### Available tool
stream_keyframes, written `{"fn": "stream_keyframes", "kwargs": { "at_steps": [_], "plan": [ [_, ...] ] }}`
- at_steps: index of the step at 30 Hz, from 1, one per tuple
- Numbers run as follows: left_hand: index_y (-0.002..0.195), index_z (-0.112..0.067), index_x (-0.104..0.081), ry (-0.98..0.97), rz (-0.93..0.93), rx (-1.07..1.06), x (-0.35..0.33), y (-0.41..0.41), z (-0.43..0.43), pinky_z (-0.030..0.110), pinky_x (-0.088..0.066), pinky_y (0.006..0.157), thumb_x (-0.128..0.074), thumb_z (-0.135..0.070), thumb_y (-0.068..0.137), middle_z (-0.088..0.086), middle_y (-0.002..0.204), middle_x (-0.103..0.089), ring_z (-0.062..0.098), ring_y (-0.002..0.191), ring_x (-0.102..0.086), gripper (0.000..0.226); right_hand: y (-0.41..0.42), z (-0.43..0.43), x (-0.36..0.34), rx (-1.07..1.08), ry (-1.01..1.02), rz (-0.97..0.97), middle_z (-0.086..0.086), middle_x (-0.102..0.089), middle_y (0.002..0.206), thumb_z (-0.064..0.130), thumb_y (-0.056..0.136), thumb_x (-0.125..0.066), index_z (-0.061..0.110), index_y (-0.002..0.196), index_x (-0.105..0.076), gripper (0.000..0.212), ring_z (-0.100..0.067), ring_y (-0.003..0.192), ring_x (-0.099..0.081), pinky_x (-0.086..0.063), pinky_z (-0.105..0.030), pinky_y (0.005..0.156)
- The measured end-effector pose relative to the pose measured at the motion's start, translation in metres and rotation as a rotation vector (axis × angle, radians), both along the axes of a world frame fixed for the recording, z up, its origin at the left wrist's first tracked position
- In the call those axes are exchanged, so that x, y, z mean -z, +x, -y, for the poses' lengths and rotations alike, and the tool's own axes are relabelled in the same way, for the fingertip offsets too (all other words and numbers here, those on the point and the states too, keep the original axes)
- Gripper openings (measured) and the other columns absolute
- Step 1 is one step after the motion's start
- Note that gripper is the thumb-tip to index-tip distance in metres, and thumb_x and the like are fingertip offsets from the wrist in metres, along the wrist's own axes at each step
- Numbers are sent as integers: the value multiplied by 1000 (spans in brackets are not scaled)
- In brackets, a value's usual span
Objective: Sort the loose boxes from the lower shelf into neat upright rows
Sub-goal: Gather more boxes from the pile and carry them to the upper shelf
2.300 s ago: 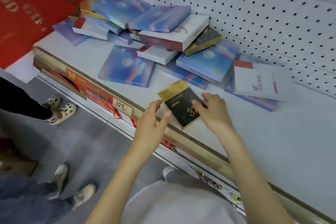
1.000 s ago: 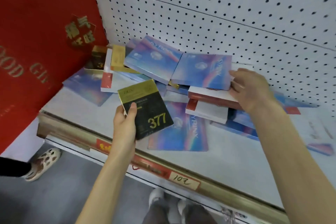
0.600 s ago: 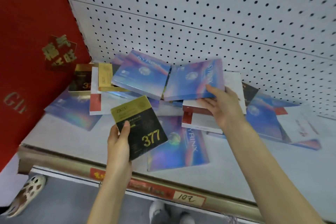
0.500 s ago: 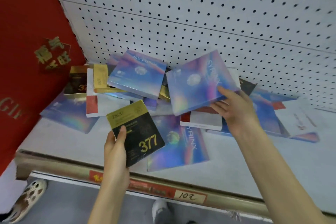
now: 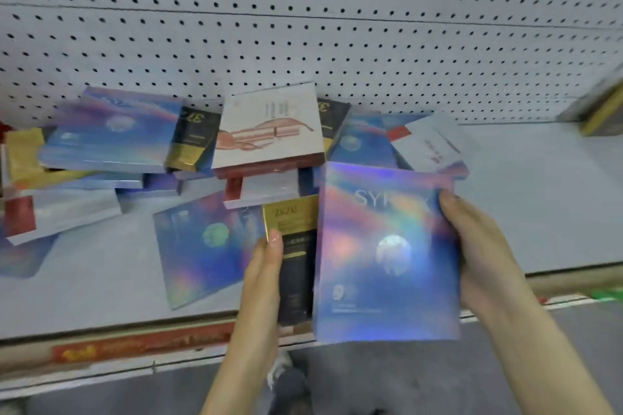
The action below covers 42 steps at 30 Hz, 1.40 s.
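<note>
My right hand (image 5: 485, 256) grips a holographic blue box (image 5: 387, 253) by its right edge and holds it upright over the shelf's front edge. Behind that box, my left hand (image 5: 266, 266) grips a black-and-gold box (image 5: 295, 246), half hidden by the blue one. A loose pile lies against the pegboard: a white-and-red box (image 5: 269, 126) on top, a blue box (image 5: 114, 131) at left, and black-and-gold boxes (image 5: 192, 138) between them. Another blue box (image 5: 205, 242) lies flat on the white shelf (image 5: 539, 195).
The pegboard wall (image 5: 303, 27) backs the shelf. A gold rail with a red price strip (image 5: 135, 345) runs along the front edge. More boxes (image 5: 600, 111) stand at the far right. Grey floor and a shoe (image 5: 279, 371) show below.
My right hand lifted the blue box off the pile and brought it forward beside the black-and-gold box in my left hand. The view swung right.
</note>
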<state>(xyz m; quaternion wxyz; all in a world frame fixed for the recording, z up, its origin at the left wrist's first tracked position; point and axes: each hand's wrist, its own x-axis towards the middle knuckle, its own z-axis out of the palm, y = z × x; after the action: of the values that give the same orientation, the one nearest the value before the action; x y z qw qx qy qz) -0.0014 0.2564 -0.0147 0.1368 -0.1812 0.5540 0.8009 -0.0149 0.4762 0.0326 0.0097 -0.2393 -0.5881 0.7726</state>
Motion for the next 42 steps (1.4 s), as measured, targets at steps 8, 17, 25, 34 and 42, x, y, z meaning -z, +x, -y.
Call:
{"fn": "stream_keyframes", "kwargs": {
  "at_steps": [8,17,25,34,42],
  "plan": [
    [99,-18,-64,-225,-100,101,-9,71,-131,42,-52,84,-83,-31,67,14,96,-69,24,85,-63,39,83,-103,23,220,4,27,4,-67,70,26,92,-60,16,75,-61,20,-9,62,-60,-46,-21,54],
    [96,-16,-68,-196,-127,71,-9,154,-295,34,-49,79,-71,-15,81,-1,89,-73,15,82,-63,16,231,-246,23,120,40,60,-4,-74,108,16,79,-74,13,116,-62,39,-21,96,-71,-56,-38,82],
    [101,-17,-67,-144,-190,262,-21,164,-406,28,-51,72,-73,-21,80,1,92,-74,10,78,-66,22,274,-337,20,322,11,-8,-3,-74,108,15,80,-71,10,118,-62,38,-23,95,-71,-58,-38,84],
    [107,-23,-64,-178,-151,150,9,74,-514,40,-51,90,-53,-38,95,1,110,-69,19,103,-65,22,231,-450,33,482,117,-16,-4,-74,105,17,85,-64,11,110,-63,26,-20,90,-71,-58,-32,72],
    [110,-16,-59,-137,-155,201,16,-53,-623,23,-54,71,-57,-19,94,-2,100,-70,5,86,-68,17,123,-572,30,508,251,4,-2,-74,102,14,90,-61,12,110,-61,21,-19,90,-70,-56,-33,78]
  ]
}}
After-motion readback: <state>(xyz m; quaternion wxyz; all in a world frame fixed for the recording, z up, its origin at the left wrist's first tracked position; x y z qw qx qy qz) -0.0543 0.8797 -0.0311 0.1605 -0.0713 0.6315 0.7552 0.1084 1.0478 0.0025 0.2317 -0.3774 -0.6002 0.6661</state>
